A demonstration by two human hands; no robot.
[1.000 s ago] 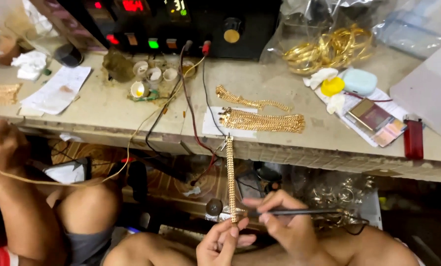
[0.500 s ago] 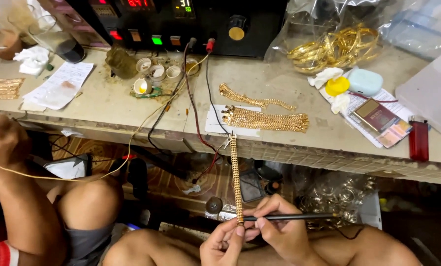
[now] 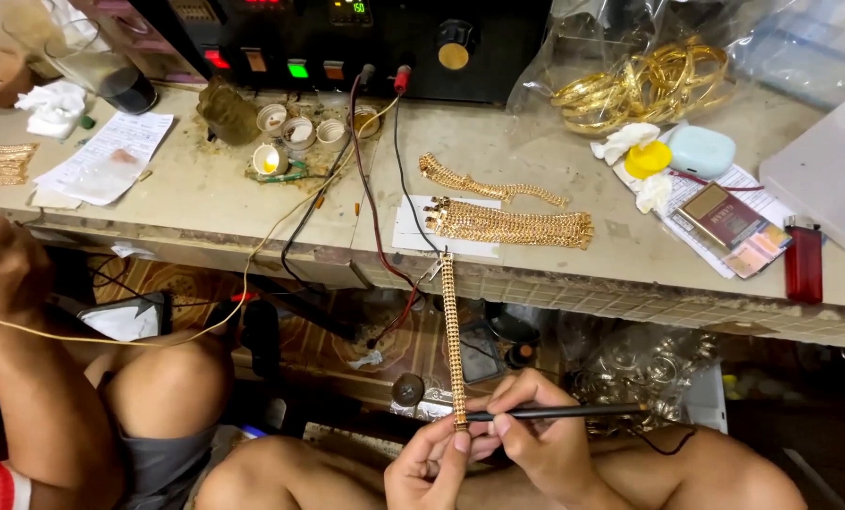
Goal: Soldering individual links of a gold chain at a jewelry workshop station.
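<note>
- Your workbench (image 3: 205, 212) edge is crowded: the pile of gold chains (image 3: 512, 225) lies just beside the drop, and a tug on the hanging gold bracelet strip (image 3: 453, 340) could drag them off.
- That strip hangs from a clip (image 3: 434, 271) at the bench edge down to your left hand (image 3: 432, 469), whose fingers pinch its lower end; loosen them and it may swing away.
- Your right hand (image 3: 536, 439) grips the black pen-like probe (image 3: 559, 412), tip at the strip; a slip could mark neighbouring links.
- The red lead (image 3: 371, 203) crosses near the strip and could snag.
</note>
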